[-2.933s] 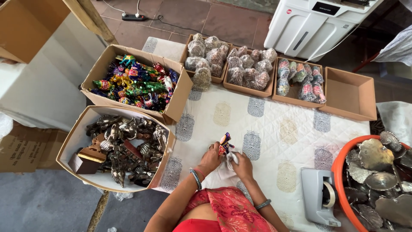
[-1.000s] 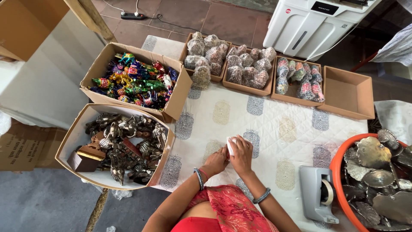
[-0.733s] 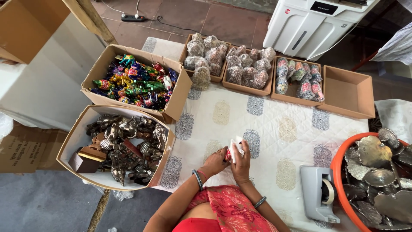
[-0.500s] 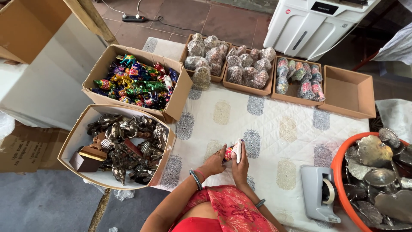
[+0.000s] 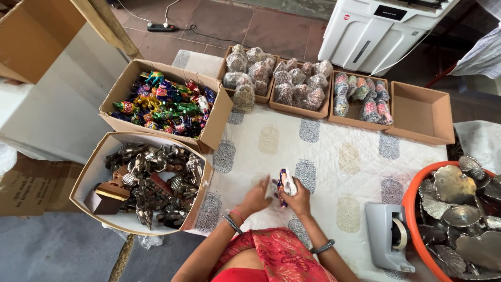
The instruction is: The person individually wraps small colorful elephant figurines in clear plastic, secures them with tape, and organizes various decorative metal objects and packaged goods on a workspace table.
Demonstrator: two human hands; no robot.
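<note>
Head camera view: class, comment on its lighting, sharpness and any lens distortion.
Head view: soft, even daylight with faint shadows; mild glare on the metal plates in the orange tub; the hands and the small colourful item they hold are slightly soft; straight box edges bow near the frame borders, a wide-angle effect.
</note>
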